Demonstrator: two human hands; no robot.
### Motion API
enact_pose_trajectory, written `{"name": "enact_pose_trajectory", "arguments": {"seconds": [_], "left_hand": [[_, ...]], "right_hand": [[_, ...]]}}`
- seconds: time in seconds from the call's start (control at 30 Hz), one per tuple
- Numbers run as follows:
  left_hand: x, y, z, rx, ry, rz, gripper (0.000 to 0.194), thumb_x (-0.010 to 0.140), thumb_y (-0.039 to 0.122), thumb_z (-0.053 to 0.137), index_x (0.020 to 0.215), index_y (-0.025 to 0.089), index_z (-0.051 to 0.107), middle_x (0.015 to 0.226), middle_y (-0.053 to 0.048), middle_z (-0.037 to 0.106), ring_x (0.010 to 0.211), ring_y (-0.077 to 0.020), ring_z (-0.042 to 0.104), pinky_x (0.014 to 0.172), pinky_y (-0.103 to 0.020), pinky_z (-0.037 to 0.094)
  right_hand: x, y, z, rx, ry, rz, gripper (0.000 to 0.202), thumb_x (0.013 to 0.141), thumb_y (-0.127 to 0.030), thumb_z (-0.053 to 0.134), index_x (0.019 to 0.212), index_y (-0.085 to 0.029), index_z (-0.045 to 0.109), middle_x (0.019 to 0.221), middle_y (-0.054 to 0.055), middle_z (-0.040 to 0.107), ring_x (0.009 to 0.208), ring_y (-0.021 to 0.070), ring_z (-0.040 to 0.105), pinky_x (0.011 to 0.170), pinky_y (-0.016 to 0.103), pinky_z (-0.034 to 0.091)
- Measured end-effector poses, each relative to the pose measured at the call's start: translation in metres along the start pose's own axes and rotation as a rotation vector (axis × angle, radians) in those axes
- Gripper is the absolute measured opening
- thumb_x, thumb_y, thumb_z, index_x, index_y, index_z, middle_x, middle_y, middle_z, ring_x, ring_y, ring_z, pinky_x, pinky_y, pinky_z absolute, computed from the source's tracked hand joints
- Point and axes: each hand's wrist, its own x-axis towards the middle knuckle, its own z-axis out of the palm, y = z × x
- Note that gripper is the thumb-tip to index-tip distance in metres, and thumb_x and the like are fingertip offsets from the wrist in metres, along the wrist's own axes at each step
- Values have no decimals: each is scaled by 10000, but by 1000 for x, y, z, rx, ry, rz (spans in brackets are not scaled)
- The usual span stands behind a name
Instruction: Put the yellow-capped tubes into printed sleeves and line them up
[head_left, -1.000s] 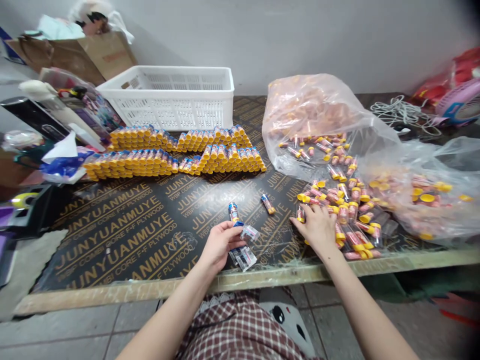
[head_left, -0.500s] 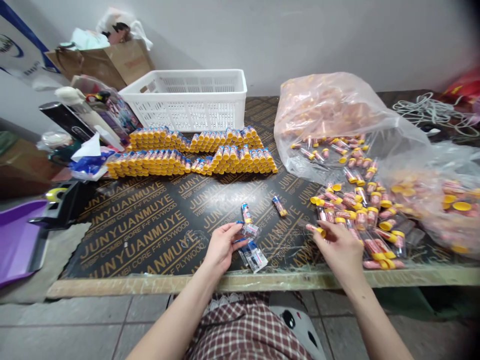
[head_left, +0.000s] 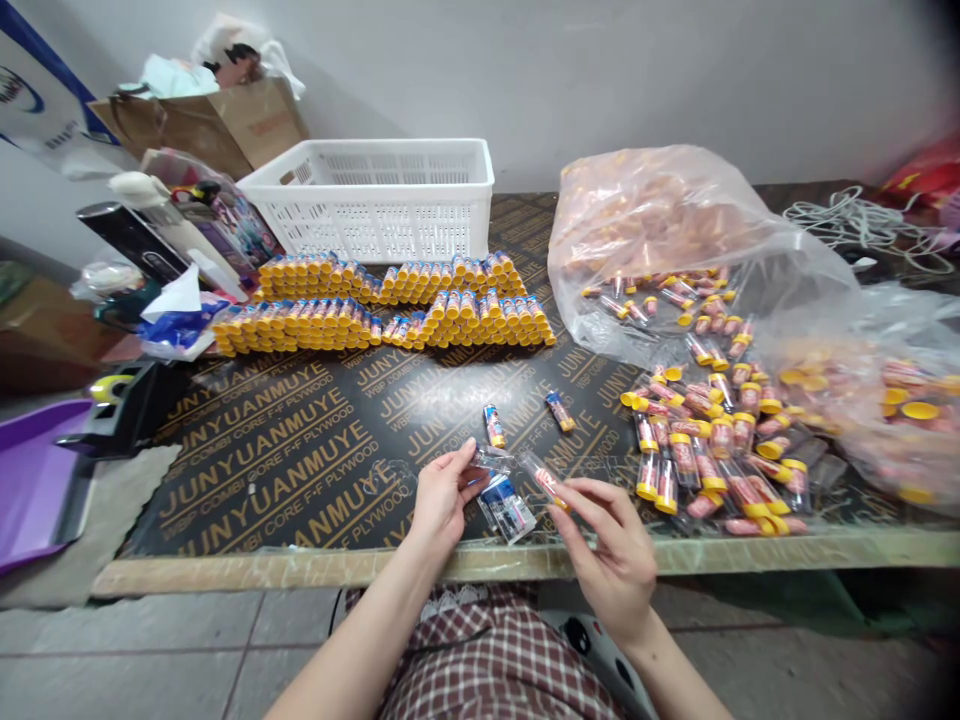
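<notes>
My left hand (head_left: pixel 444 492) pinches a small clear plastic sleeve (head_left: pixel 493 460) at its edge. Below it, a stack of flat blue-printed sleeves (head_left: pixel 508 508) lies on the table. In my right hand (head_left: pixel 607 545) is a clear tube with a yellow cap (head_left: pixel 543 478) and pink contents, its clear end tilted toward the sleeve but apart from it. Just beyond my hands, one blue-labelled tube (head_left: pixel 493 426) stands near another blue-labelled tube (head_left: pixel 559 411), which is tilted. To the right, several unlabelled yellow-capped tubes (head_left: pixel 684 460) lie in a heap.
Stacked rows of labelled tubes (head_left: pixel 300 327) stretch across the back, before a white plastic basket (head_left: pixel 382 215). A large clear bag (head_left: pixel 645 200) of tubes opens toward the heap. A purple dustpan (head_left: pixel 37 480) sits left; the table's taped edge (head_left: pixel 315 568) runs in front of me.
My right hand has moved left from the heap, bringing a yellow-capped tube close to my left hand. My left hand has barely moved and still pinches the sleeve.
</notes>
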Motion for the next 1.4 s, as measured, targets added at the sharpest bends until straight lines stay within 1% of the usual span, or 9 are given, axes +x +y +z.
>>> {"name": "enact_pose_trajectory", "arguments": {"seconds": [0.27,0.43,0.53,0.63,0.73,0.87,1.23,1.33,1.4], "left_hand": [[-8,-3,6,10,-141,69,339,577,356,807,747,128,623,688,-1,665,597,-96,601,614,-240,517],[-16,0,8,120,-279,24,409,548,254,833,884,126,638,734,-24,687,621,-117,630,632,-250,518],[-23,0,9,213,-370,-46,379,556,280,828,848,99,666,727,-52,689,611,-129,631,628,-260,516],[-29,-1,10,274,-411,-79,351,581,335,811,795,86,686,695,-57,678,580,-119,610,595,-247,499],[-33,-3,12,290,-430,-110,365,562,336,821,797,87,693,674,-48,665,565,-107,591,572,-228,480],[-35,-6,12,273,-436,-136,328,566,323,820,761,94,689,636,-30,649,535,-85,564,523,-190,438],[-38,-7,12,264,-433,-131,351,564,345,816,772,98,680,645,-31,647,530,-85,559,525,-200,442],[-24,3,11,311,-421,-76,345,577,368,803,739,101,656,632,-31,645,517,-92,563,513,-207,441],[-5,14,11,388,-348,55,351,568,376,804,717,116,621,605,-25,645,487,-98,560,495,-212,434]], "right_hand": [[-5,6,11,114,-218,37,408,862,-78,487,1173,-310,615,1085,67,567,982,184,598,820,322,535],[-4,17,10,80,-218,43,494,809,-93,530,1254,-310,527,1019,54,550,911,183,598,810,345,536],[1,20,9,84,-224,13,690,736,-90,565,1362,-313,378,1207,80,473,1050,223,553,891,409,512],[7,21,8,190,-301,19,802,687,-81,551,1401,-316,273,1438,90,283,1222,269,455,961,456,475],[9,22,8,313,-394,27,856,646,-67,527,1412,-313,236,1494,81,217,1262,276,433,986,452,463],[8,23,6,366,-471,51,872,614,-48,509,1413,-287,254,1421,86,373,1264,261,448,1028,428,428],[4,20,9,448,-435,86,819,649,-82,538,1398,-273,266,1366,95,449,1237,244,482,1025,408,428],[21,28,6,362,-466,74,833,697,-192,636,1420,-276,230,1403,99,412,1255,252,458,1029,422,415],[42,44,3,170,-397,113,794,730,-305,661,1416,-251,265,1402,107,413,1245,253,459,1017,423,411]]}}
